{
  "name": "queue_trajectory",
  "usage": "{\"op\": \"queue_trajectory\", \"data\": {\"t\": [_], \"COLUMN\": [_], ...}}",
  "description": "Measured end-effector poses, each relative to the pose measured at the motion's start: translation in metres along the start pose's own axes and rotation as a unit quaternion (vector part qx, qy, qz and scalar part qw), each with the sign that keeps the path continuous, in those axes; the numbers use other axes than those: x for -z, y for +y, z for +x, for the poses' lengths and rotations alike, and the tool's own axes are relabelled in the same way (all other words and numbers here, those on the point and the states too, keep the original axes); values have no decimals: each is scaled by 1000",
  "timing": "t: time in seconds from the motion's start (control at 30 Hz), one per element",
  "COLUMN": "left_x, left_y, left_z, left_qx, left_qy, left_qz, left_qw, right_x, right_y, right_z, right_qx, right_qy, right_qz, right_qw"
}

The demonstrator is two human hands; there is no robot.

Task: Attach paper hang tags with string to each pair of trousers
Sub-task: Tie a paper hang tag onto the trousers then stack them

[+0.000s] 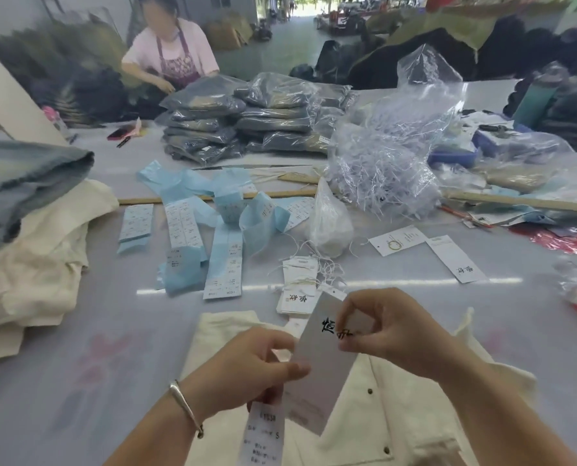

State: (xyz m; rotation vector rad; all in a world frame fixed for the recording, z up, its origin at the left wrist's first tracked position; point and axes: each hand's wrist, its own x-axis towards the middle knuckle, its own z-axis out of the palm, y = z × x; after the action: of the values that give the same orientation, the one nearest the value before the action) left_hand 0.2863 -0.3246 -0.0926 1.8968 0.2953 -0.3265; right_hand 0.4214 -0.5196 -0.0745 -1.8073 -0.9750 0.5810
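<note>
Cream trousers (391, 408) lie flat under both my hands. Hang tag (327, 364) is up between them: my left hand (247, 368) pinches its left edge plus a small size slip (263, 435) hanging below, my right hand (388, 331) pinches its top right. Tag stack (297, 290) with loose strings just beyond my fingers.

At the 6 o'clock side, the left hand (247, 368) and the right hand (388, 327) pinch a white hang tag (327, 361) over cream trousers (398, 415). A narrow size label (263, 435) hangs under the left hand. A tag stack (297, 287) lies just toward 12 o'clock
</note>
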Motion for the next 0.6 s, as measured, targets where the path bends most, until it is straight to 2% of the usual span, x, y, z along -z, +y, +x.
{"op": "queue_trajectory", "data": {"t": [0.07, 0.17, 0.27, 0.37, 0.43, 0.5, 0.53, 0.6], "left_x": [-14, -28, -37, -40, -35, -26, -22, -16], "left_y": [3, 3, 2, 2, 0, 0, 1, 7], "left_z": [-9, -17, -22, -26, -27, -29, -29, -30], "left_qx": [-8, -9, 12, 30, 31, 7, -11, -45], "left_qy": [16, 84, 126, 133, 171, 200, 189, 108], "left_qz": [-11, -67, -113, -105, -58, -28, -36, -60], "left_qw": [1000, 994, 985, 985, 983, 979, 981, 991], "right_x": [-7, -26, -50, -71, -76, -76, -76, -76], "right_y": [2, 9, 13, 15, 19, 20, 17, 7], "right_z": [-7, -21, -37, -47, -46, -43, -41, -35], "right_qx": [10, -12, -47, -59, -64, -79, -81, -70], "right_qy": [34, 101, 103, 183, 251, 276, 272, 247], "right_qz": [48, 178, 269, 223, 115, 3, -31, -49], "right_qw": [998, 979, 956, 956, 959, 958, 958, 965]}}
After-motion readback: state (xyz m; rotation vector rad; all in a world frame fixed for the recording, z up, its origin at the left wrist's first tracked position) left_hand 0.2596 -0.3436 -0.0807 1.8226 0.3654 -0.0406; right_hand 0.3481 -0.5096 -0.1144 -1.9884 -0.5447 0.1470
